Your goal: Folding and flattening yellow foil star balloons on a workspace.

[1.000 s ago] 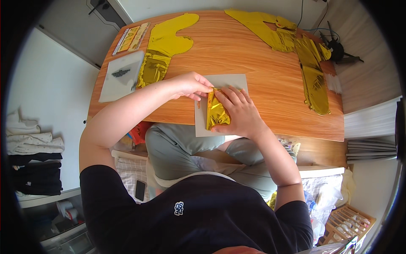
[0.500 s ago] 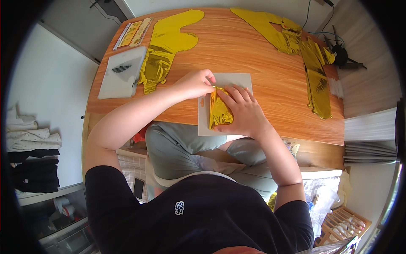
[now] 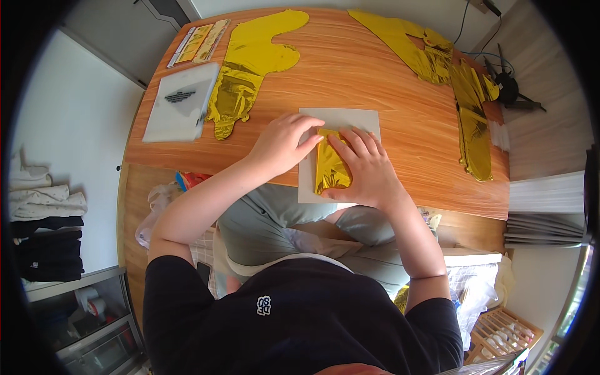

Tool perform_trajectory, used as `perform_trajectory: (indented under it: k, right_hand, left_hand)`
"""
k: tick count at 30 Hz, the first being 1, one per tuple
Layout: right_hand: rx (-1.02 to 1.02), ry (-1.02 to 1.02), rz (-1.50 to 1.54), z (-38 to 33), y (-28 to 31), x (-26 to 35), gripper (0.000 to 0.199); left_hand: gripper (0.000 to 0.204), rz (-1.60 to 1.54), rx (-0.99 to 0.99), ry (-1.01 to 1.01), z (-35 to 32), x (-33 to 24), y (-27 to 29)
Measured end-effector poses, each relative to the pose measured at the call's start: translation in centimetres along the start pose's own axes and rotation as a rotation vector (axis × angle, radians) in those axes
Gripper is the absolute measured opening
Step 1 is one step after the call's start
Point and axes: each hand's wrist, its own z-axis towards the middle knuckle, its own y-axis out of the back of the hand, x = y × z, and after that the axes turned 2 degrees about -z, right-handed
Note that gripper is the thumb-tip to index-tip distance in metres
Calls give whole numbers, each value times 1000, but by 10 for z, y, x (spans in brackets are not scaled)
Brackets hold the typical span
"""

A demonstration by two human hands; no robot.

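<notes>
"on the grey card [image 3: 305,187], what was lying there?"

"a folded gold foil piece [image 3: 331,172], around the card's middle, partly covered by the right hand [image 3: 370,169]."

"was that hand gripping it?"

"no, its fingers were spread and laid over the foil, with the thumb at the bottom edge; nothing was clenched."

"and the left hand [image 3: 281,145]?"

"over the card's left side, thumb and index finger curved at the foil's upper left corner (i couldn't tell whether they pinched it)."

"what surrounded the card?"

"the wooden table [image 3: 350,75] ran beneath it, though the card's near edge jutted past the tabletop. far left of the card was a flat yellow sheet [image 3: 259,53], and beyond that, a clear plastic sleeve [image 3: 181,122]. to the card's right lay a long foil shape [image 3: 474,125], with a black device [image 3: 507,89] just past it."
</notes>
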Motion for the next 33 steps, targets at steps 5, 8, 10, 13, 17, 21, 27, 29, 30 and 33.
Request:
perform_trajectory:
  k: [5, 8, 10, 13, 17, 21, 27, 29, 30, 33]
  right_hand:
    - [-28, 1, -1, -1, -2, 1, 110]
    - [-34, 1, -5, -1, -1, 1, 110]
    - [-52, 5, 1, -1, -1, 2, 110]
    - [-49, 0, 16, -1, -1, 2, 110]
    - [-65, 5, 24, -1, -2, 4, 109]
    - [-72, 9, 24, -2, -3, 3, 108]
    - [-55, 21, 37, 0, -1, 2, 109]
    - [-45, 17, 27, -1, 0, 2, 109]
    - [-33, 15, 27, 0, 1, 4, 109]
    - [-19, 14, 31, 2, 1, 4, 110]
  left_hand:
    - [20, -221, 248, 206, 37, 5, 14]
    - [24, -172, 571, 269, 66, 8, 21]
    - [24, -215, 660, 343, 79, 11, 28]
    - [25, -264, 783, 421, 93, 8, 29]
    - [28, -198, 881, 533, 102, 12, 27]
    - [28, -262, 914, 628, 102, 12, 24]
    - [30, -131, 957, 575, 100, 8, 22]
    - [31, -65, 986, 551, 101, 6, 20]
    - [31, 3, 1011, 531, 101, 8, 19]
    - [33, 36, 963, 458, 90, 12, 15]
